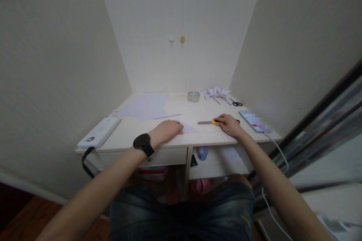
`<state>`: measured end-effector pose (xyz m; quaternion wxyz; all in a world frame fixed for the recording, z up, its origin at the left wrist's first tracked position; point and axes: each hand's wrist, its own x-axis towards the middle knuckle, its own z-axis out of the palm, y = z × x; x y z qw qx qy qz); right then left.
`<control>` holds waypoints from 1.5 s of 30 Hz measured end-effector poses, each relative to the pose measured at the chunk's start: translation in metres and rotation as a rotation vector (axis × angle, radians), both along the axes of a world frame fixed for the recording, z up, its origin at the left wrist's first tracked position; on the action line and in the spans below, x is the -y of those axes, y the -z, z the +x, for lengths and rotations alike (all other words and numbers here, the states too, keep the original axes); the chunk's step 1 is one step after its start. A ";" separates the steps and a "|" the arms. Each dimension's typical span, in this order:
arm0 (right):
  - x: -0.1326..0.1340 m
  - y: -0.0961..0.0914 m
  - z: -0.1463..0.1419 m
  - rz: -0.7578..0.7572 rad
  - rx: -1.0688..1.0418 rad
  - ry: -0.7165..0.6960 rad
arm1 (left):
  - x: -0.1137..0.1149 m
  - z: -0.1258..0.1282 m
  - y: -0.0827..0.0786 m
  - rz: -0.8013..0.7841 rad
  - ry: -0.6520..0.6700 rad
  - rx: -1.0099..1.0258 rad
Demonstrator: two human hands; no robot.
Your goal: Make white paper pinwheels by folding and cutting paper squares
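Note:
My right hand (227, 124) is closed on a yellow-and-black utility knife (213, 122). Its long blade is out and points left, lying low over the desk. My left hand (167, 130), below a black wristwatch, has its fingers curled together at a small piece of pale paper (189, 128); part of that paper is hidden under the hand. Between the paper and the blade tip there is a small gap. Larger pale sheets of paper (145, 106) lie behind my left hand, with a narrow strip at their front edge.
A roll of clear tape (193, 96), a bundle of folded paper strips (217, 92) and black scissors (236, 102) lie at the back. A phone (254, 121) with a cable is on the right, a white power bank (99, 132) on the left. Walls enclose the white desk (158, 144).

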<state>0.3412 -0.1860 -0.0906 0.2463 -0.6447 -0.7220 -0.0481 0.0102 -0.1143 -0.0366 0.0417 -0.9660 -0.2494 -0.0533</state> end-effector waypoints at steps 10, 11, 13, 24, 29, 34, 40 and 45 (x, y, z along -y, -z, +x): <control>0.000 0.004 -0.002 0.019 0.063 0.061 | 0.027 0.008 -0.024 0.114 -0.087 0.058; 0.000 0.004 -0.002 0.019 0.062 0.060 | 0.026 0.007 -0.028 0.083 -0.112 0.176; -0.001 0.005 -0.002 0.010 0.055 0.060 | 0.022 0.006 -0.034 -0.039 -0.193 0.504; -0.004 0.010 0.003 0.007 0.032 0.050 | 0.001 0.013 0.016 -1.229 -0.550 1.412; -0.004 0.010 0.002 0.011 0.051 0.052 | 0.004 -0.001 0.017 -1.057 -0.561 0.945; -0.002 0.008 -0.001 0.022 0.100 0.077 | 0.017 -0.010 0.003 -0.102 -0.421 0.463; 0.003 0.006 -0.005 0.046 0.177 0.077 | 0.010 0.021 0.022 -0.006 0.025 0.200; 0.003 0.007 -0.009 0.066 0.166 0.028 | 0.000 0.034 0.038 -0.102 -0.065 0.045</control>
